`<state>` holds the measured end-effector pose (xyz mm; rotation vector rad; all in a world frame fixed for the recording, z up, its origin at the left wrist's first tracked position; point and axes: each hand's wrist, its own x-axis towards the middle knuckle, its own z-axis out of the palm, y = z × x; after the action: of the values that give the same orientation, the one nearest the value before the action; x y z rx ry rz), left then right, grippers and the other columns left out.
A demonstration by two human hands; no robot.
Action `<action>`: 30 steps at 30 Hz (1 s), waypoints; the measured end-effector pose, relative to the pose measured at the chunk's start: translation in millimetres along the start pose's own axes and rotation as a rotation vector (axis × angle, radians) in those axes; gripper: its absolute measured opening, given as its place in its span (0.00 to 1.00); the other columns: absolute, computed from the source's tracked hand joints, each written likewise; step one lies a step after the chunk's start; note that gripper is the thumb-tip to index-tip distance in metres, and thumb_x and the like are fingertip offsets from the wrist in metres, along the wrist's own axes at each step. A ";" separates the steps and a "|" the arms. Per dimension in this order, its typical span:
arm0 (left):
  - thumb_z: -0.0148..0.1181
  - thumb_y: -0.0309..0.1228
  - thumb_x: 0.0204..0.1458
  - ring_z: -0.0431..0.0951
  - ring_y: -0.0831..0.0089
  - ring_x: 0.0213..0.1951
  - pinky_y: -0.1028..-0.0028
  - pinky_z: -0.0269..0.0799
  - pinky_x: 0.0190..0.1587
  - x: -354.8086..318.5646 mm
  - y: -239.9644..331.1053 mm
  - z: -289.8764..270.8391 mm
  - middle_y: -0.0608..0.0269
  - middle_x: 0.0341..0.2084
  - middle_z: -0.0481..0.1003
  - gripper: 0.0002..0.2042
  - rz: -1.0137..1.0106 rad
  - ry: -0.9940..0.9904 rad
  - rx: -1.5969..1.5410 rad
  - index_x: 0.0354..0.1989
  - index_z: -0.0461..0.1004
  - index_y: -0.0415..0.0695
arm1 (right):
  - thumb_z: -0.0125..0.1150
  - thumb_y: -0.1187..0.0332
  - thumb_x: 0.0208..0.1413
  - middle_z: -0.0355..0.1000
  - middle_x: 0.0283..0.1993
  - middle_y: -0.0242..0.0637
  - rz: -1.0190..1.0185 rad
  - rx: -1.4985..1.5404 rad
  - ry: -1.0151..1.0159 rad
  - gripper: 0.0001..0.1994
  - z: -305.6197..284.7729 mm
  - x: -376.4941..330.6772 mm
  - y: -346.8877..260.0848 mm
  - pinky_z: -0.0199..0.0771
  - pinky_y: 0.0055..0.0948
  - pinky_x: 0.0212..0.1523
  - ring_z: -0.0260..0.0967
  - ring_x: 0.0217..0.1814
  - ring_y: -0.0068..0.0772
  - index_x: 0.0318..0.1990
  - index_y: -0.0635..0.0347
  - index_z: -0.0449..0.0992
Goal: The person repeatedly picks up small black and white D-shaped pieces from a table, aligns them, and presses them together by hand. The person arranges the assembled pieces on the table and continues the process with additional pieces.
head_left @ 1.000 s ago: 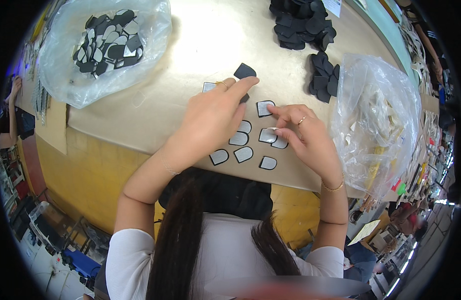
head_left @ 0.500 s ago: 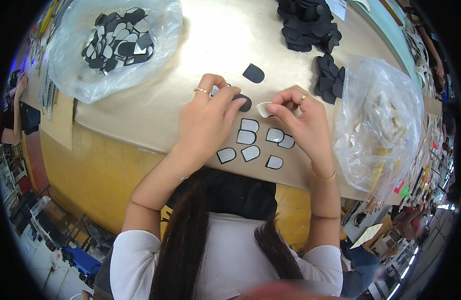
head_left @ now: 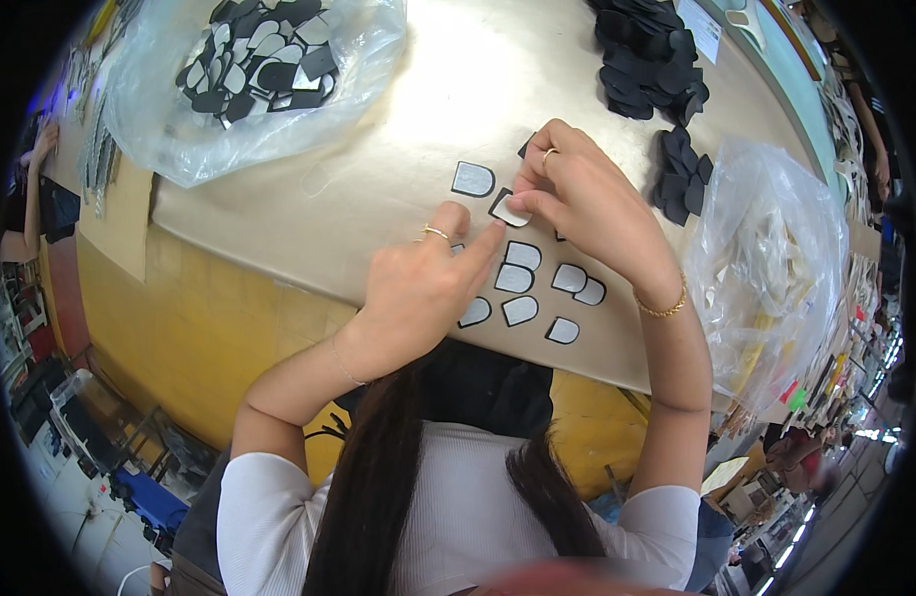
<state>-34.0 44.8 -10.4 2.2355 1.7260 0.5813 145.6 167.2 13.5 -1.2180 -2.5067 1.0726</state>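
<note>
In front of me lies a small black patch (head_left: 497, 206), one end rounded, with a white piece (head_left: 514, 212) of the same shape over it. The thumb and fingers of my right hand (head_left: 597, 204) pinch the white piece at its upper right edge. My left hand (head_left: 418, 283) rests on the table, one finger stretched out to the patch's lower edge, its grip empty. Just beyond lies a patch with a silvery-white face (head_left: 473, 180). Nearer me are several more such patches (head_left: 523, 255), two pairs overlapping. My right hand partly covers another black patch (head_left: 526, 146).
A clear plastic bag (head_left: 160, 129) holding many black and white patches sits at the far left. Piles of black patches (head_left: 651, 60) lie far right, beside a second clear bag (head_left: 771, 268) with pale scraps. The table's near edge (head_left: 269, 278) curves before me.
The black patch has left my left hand and now lies on the table, the white piece over it. My right hand has moved left and away from me. The view has shifted slightly.
</note>
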 end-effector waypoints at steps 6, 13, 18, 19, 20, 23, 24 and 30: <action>0.70 0.32 0.52 0.74 0.74 0.20 0.72 0.69 0.18 -1.3 -1.2 0.4 0.69 0.36 0.71 0.15 0.020 -0.013 0.005 0.49 0.83 0.53 | 0.71 0.69 0.50 0.69 0.40 0.41 -0.002 -0.036 -0.010 0.10 2.8 2.6 1.2 0.69 0.37 0.48 0.68 0.46 0.44 0.28 0.67 0.78; 0.70 0.33 0.52 0.73 0.73 0.18 0.72 0.68 0.18 -4.0 -3.3 2.2 0.69 0.37 0.72 0.18 0.042 -0.021 0.012 0.52 0.81 0.52 | 0.71 0.70 0.50 0.70 0.40 0.41 -0.019 -0.051 0.026 0.09 6.0 1.6 1.6 0.69 0.37 0.49 0.68 0.46 0.45 0.27 0.66 0.78; 0.71 0.34 0.51 0.75 0.74 0.19 0.73 0.70 0.20 -5.6 0.6 2.3 0.66 0.49 0.75 0.19 0.076 0.008 -0.002 0.52 0.80 0.47 | 0.71 0.70 0.50 0.70 0.41 0.42 -0.020 -0.069 0.040 0.09 8.9 0.9 2.1 0.68 0.38 0.50 0.68 0.46 0.45 0.27 0.66 0.77; 0.71 0.35 0.51 0.76 0.74 0.20 0.74 0.70 0.20 -5.3 1.7 2.7 0.66 0.52 0.75 0.20 0.081 0.011 -0.008 0.53 0.80 0.46 | 0.70 0.70 0.50 0.69 0.41 0.42 -0.011 -0.068 0.038 0.09 9.4 0.6 1.9 0.67 0.38 0.51 0.67 0.46 0.45 0.27 0.65 0.77; 0.71 0.35 0.51 0.76 0.74 0.20 0.74 0.70 0.21 -4.8 2.6 3.2 0.65 0.54 0.75 0.20 0.084 0.006 -0.004 0.53 0.80 0.45 | 0.71 0.69 0.50 0.69 0.41 0.41 -0.017 -0.094 0.046 0.09 9.8 -0.1 1.6 0.66 0.39 0.51 0.67 0.47 0.45 0.28 0.64 0.77; 0.70 0.38 0.51 0.76 0.75 0.20 0.76 0.71 0.21 -2.6 4.8 6.5 0.61 0.56 0.76 0.21 0.108 -0.014 0.062 0.53 0.79 0.43 | 0.72 0.67 0.50 0.69 0.43 0.39 -0.016 -0.176 0.125 0.09 13.8 -5.0 -0.7 0.62 0.42 0.53 0.66 0.48 0.44 0.30 0.61 0.77; 0.69 0.38 0.52 0.76 0.76 0.20 0.76 0.71 0.21 -2.2 5.7 7.8 0.60 0.55 0.76 0.22 0.127 -0.022 0.112 0.53 0.79 0.43 | 0.72 0.66 0.49 0.69 0.43 0.39 -0.006 -0.215 0.179 0.10 16.3 -7.3 -1.4 0.60 0.43 0.53 0.65 0.49 0.44 0.31 0.60 0.77; 0.67 0.40 0.54 0.77 0.75 0.19 0.75 0.72 0.22 -3.6 4.7 7.8 0.54 0.54 0.77 0.22 0.205 -0.077 0.229 0.54 0.79 0.42 | 0.73 0.61 0.49 0.66 0.46 0.36 0.083 -0.264 0.314 0.13 31.8 -19.6 -2.2 0.56 0.47 0.51 0.63 0.50 0.43 0.36 0.54 0.76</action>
<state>-27.1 40.4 -15.8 2.5780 1.6082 0.3462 143.7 134.9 -5.2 -1.4413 -2.4196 0.5227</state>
